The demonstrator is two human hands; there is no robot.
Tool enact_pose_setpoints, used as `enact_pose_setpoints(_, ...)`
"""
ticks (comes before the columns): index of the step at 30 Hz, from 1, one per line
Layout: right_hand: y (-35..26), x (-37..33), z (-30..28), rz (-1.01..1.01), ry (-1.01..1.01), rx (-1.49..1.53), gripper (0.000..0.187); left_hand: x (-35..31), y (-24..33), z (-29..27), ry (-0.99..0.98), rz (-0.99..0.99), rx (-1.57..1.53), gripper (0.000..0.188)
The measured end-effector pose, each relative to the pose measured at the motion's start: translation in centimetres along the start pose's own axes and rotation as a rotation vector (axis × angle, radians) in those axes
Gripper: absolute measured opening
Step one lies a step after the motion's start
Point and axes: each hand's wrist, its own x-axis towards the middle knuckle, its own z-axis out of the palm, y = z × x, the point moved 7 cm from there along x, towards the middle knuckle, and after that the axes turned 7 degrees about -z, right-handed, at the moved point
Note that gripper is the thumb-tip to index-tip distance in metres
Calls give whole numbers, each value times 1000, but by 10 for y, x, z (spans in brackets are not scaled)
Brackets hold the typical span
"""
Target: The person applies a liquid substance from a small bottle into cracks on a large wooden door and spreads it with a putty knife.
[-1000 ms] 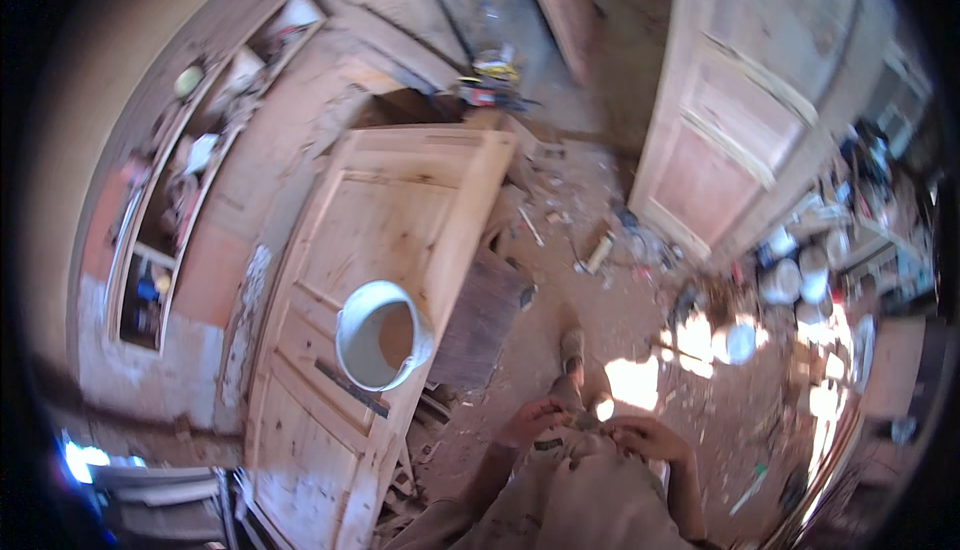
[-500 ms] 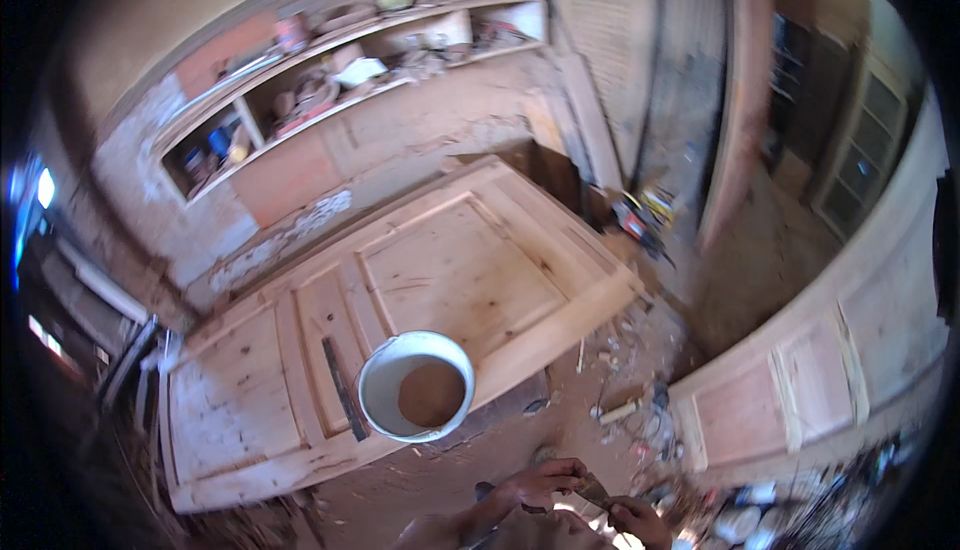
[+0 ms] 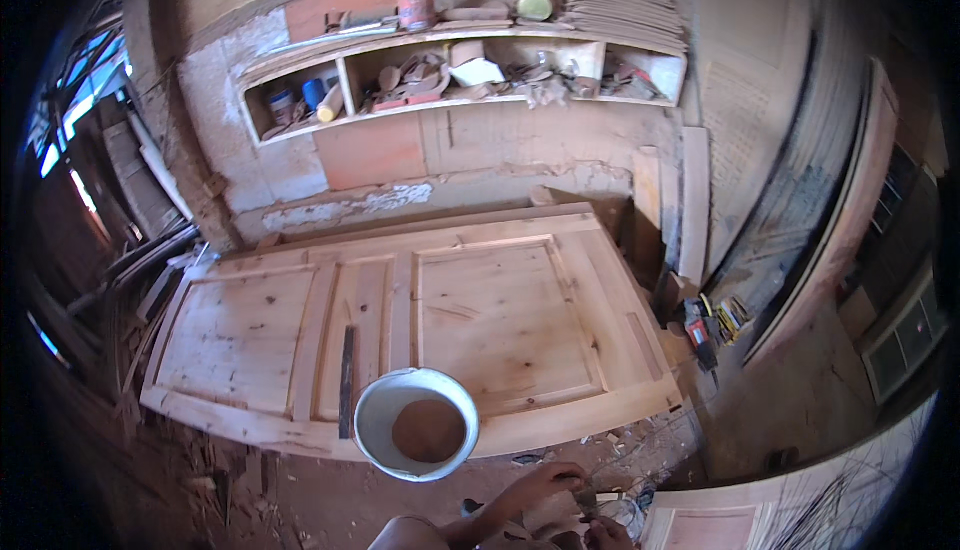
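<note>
Below, two hands (image 3: 550, 480) (image 3: 608, 534), grip unclear, beyond them one white bucket (image 3: 380, 412) beside one dark strip (image 3: 347, 380) on one panelled door (image 3: 505, 325).

Dusty carpentry workshop: panelled wooden door (image 3: 500, 335), cluttered wall shelf (image 3: 577, 53), scrap wood (image 3: 155, 275).

On the panel door (image 3: 500, 325), a bucket (image 3: 378, 415) stands midway along the near edge, a narrow strip (image 3: 348, 380) just left. Behind the far edge is a wall shelf (image 3: 346, 87); before the near edge, rightward, are the left hand (image 3: 553, 482) and right hand (image 3: 608, 533).
</note>
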Motion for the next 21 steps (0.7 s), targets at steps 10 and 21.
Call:
enact_pose_setpoints(10, -33, 64, -56, 5, -350, -257, 24, -20, -10, 18, 455, -342, -721, 43)
enact_pose_setpoints(21, -3, 35, -150, 173, -364, -295, 25, 8, -34, 87, 712, -398, -750, 52)
